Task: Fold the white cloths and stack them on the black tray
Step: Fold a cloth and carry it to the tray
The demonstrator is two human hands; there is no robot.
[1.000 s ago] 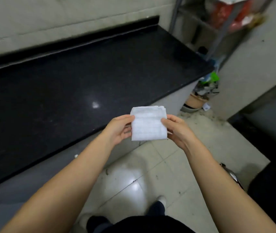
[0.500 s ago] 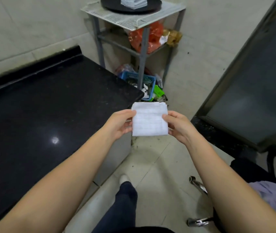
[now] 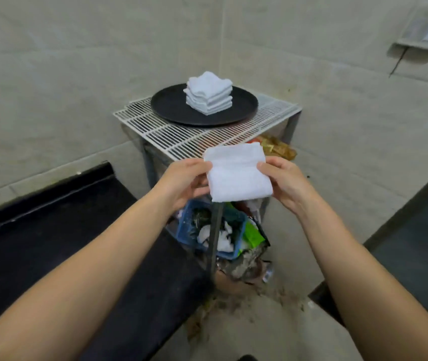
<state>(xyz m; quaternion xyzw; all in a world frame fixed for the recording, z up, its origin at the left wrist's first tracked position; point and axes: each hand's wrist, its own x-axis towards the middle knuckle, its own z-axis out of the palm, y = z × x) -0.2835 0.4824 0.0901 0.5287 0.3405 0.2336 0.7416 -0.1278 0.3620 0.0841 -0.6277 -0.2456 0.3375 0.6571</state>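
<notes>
Hands outstretched, left hand (image 3: 184, 178), right hand (image 3: 284, 182) pinching folded cloth (image 3: 237, 175)

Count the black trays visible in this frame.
1: the round black tray sits on the white wire rack, carrying a stack of folded white cloths. None appear hidden.

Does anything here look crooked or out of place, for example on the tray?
Slightly. The stack of folded cloths on the black tray is uneven: its layers are rotated against one another, so corners stick out. The folded cloth held between left hand and right hand looks neat.
</notes>
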